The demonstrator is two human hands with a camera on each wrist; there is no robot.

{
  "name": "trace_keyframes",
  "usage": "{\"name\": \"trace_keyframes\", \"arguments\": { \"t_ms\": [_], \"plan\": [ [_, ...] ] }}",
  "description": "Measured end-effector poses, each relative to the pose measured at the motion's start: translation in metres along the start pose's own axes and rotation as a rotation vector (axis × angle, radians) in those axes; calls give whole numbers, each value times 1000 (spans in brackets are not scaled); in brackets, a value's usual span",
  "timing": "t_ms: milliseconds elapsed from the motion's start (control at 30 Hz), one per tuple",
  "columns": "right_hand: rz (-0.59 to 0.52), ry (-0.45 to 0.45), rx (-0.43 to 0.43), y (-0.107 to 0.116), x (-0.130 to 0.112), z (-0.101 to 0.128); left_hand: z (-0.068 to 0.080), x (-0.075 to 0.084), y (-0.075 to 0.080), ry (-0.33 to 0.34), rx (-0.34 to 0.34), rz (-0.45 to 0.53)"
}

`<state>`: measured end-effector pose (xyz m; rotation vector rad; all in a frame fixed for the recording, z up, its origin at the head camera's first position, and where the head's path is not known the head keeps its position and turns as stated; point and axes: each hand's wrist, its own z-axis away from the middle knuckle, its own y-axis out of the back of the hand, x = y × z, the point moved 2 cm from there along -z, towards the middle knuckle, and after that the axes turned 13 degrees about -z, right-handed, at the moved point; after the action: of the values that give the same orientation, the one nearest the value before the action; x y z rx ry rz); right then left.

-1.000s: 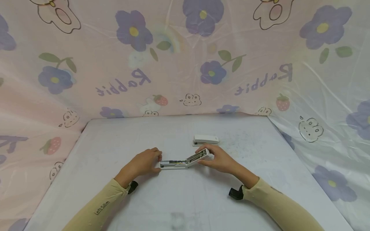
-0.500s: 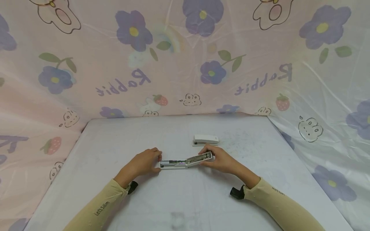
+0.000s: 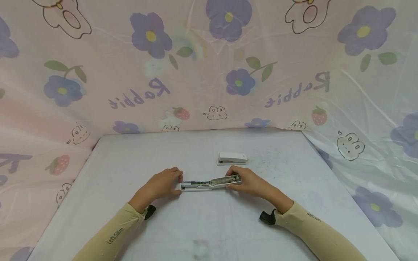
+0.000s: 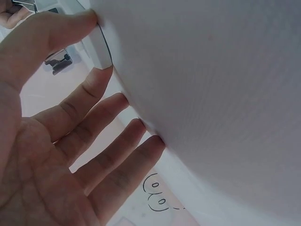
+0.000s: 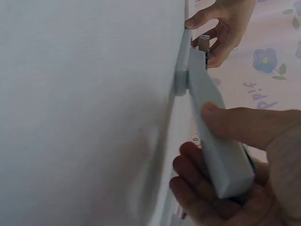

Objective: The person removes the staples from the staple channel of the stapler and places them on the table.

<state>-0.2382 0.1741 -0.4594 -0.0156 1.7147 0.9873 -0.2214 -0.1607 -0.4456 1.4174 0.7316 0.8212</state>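
A white stapler (image 3: 197,189) lies on the table, spread wide with its metal staple channel showing. Its top arm (image 5: 225,167) is folded far back to the right and slopes slightly up off the table. My left hand (image 3: 162,185) pinches the left end of the base between thumb and index finger; the other fingertips (image 4: 155,141) touch the tabletop. My right hand (image 3: 251,182) grips the far end of the top arm, thumb on one side and fingers around the other.
A second white stapler (image 3: 232,158), closed, stands behind my right hand. The white-covered table (image 3: 196,228) ends at a printed curtain (image 3: 196,72) at the back and sides. A dark device (image 3: 267,218) sits at my right wrist.
My right hand has swung the stapler's top arm down and to the right, so it lies flatter and nearer the table. My left hand has stayed still on the base.
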Motion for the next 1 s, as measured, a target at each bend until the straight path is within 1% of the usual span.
{"name": "trace_keyframes", "arguments": {
  "t_ms": [100,200,367,467,533,633,767,867,1000],
  "plan": [
    [19,12,-16,0,-6,-1,1,0,-1,7,-3,-1],
    [46,60,-12,-1,-12,-3,1,-1,0,11,-4,-1],
    [80,177,50,-9,-25,-9,1,0,1,9,-4,-3],
    [70,244,77,-17,-32,-14,1,1,1,10,-5,2],
    [55,272,83,-22,-34,-18,1,1,2,11,-5,5],
    [40,292,86,-30,-37,-23,1,2,3,12,-4,12],
    [9,296,74,-41,-40,-30,2,2,3,19,-12,20],
    [2,299,63,-48,-42,-35,1,1,3,23,-15,24],
    [22,294,46,-56,-45,-43,1,1,3,25,-11,29]
  ]
}}
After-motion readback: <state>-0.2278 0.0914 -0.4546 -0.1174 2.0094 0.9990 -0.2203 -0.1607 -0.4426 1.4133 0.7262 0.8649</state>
